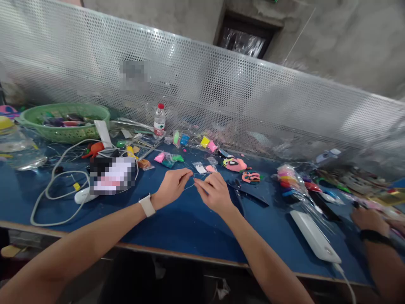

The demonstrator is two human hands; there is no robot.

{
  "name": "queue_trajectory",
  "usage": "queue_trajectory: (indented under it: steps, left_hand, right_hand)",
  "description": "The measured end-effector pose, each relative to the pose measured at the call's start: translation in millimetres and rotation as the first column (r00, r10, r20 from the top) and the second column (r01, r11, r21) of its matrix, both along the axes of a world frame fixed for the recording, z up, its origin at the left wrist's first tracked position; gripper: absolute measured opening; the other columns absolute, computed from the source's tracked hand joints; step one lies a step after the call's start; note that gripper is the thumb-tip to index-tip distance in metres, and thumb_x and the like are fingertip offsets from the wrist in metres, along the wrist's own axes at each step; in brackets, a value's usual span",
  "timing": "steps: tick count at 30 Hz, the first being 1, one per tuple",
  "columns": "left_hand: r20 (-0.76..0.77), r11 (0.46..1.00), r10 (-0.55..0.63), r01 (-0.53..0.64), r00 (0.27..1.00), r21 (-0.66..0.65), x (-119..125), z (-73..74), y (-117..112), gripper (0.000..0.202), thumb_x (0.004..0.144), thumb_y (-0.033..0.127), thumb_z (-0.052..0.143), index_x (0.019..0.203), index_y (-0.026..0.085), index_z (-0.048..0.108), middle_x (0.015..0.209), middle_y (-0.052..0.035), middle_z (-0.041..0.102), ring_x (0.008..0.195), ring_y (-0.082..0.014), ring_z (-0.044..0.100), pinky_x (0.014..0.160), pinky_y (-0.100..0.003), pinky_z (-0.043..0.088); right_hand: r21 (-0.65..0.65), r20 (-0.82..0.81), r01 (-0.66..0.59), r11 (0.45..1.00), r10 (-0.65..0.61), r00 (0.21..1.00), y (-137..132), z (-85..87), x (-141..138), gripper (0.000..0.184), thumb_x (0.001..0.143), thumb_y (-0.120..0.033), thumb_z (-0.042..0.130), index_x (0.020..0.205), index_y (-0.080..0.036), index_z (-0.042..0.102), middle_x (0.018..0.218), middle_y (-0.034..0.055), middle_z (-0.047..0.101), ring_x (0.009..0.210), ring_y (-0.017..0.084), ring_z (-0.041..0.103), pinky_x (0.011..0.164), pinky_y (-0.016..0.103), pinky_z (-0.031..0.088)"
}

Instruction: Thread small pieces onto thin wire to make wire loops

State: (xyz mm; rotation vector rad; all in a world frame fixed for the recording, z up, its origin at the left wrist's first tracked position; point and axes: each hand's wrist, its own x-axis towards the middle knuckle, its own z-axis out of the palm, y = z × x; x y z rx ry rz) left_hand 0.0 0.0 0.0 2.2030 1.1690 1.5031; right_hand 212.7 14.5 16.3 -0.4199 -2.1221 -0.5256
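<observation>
My left hand point(172, 185) and my right hand point(213, 191) meet over the blue table point(177, 223), fingertips pinched toward each other. Between them stretches something thin and clear, like a small plastic bag or film point(193, 182); I cannot make out exactly what it is. A white watch band point(147, 205) is on my left wrist. Just beyond my fingers lie small clear bags point(200, 167) and a pink clay figure point(234, 164) with an orange one point(251, 177) beside it.
Colourful clay packets point(177, 147), a water bottle point(160, 121), a green basket point(65, 121) and white cables point(57, 185) fill the left. A white power bank point(314, 236) and a clay roll pack point(289, 181) lie right. Another person's hand point(368, 219) rests far right. A perforated metal screen point(221, 84) backs the table.
</observation>
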Motion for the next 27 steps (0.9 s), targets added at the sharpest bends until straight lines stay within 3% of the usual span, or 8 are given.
queue_trajectory:
  steps: [7, 14, 20, 24, 27]
  left_hand:
    - [0.089, 0.997, 0.033, -0.028, 0.996, -0.066, 5, 3.5, -3, 0.036, 0.114, 0.032, 0.051, 0.083, 0.019, 0.064, 0.072, -0.0006, 0.067, 0.063, -0.0128, 0.058, 0.064, -0.024, 0.041]
    - [0.075, 0.999, 0.05, -0.05, 0.996, 0.003, 3, 2.0, -1, 0.039, 0.115, 0.037, 0.048, 0.084, 0.019, 0.064, 0.076, -0.003, 0.068, 0.065, -0.0149, 0.059, 0.067, -0.026, 0.044]
    - [0.118, 0.991, 0.001, 0.015, 0.993, -0.134, 7, 0.9, -3, 0.043, 0.115, 0.045, 0.049, 0.087, 0.019, 0.068, 0.079, -0.0038, 0.074, 0.068, -0.0154, 0.063, 0.07, -0.026, 0.047]
    - [0.16, 0.981, 0.013, 0.018, 0.987, -0.191, 3, -2.2, 2, 0.043, 0.113, 0.049, 0.051, 0.09, 0.019, 0.071, 0.083, -0.0039, 0.076, 0.072, -0.0163, 0.064, 0.071, -0.026, 0.047]
    - [0.196, 0.979, 0.023, 0.019, 0.98, -0.205, -2, -4.1, 8, 0.042, 0.112, 0.049, 0.052, 0.09, 0.019, 0.071, 0.084, -0.0037, 0.074, 0.074, -0.0166, 0.063, 0.072, -0.027, 0.047]
  right_hand:
    - [0.127, 0.089, 0.165, 0.978, -0.177, 0.98, -2, -12.0, -11, 0.021, 0.112, -0.011, 0.061, 0.113, -0.017, 0.082, 0.07, -0.0006, 0.054, 0.065, 0.016, 0.047, 0.063, 0.037, 0.035]
    - [-0.003, 0.071, 0.245, 0.969, -0.245, 0.967, 3, -26.6, -9, 0.033, 0.114, -0.013, 0.057, 0.127, -0.026, 0.084, 0.071, -0.001, 0.061, 0.056, 0.012, 0.049, 0.056, 0.034, 0.035]
    - [-0.043, 0.075, 0.309, 0.95, -0.306, 0.949, 13, -34.1, -11, 0.031, 0.115, -0.017, 0.057, 0.127, -0.024, 0.084, 0.073, 0.0002, 0.068, 0.058, 0.012, 0.056, 0.055, 0.032, 0.035]
    - [-0.094, 0.071, 0.282, 0.955, -0.276, 0.958, 14, -32.0, -14, 0.023, 0.114, -0.024, 0.062, 0.118, -0.023, 0.085, 0.083, 0.0033, 0.074, 0.068, 0.014, 0.065, 0.065, 0.03, 0.047]
    - [-0.092, -0.048, 0.129, 0.987, -0.134, 0.99, 12, -21.4, -9, 0.018, 0.11, -0.03, 0.069, 0.122, -0.025, 0.082, 0.101, 0.007, 0.077, 0.095, 0.023, 0.073, 0.094, 0.041, 0.06]
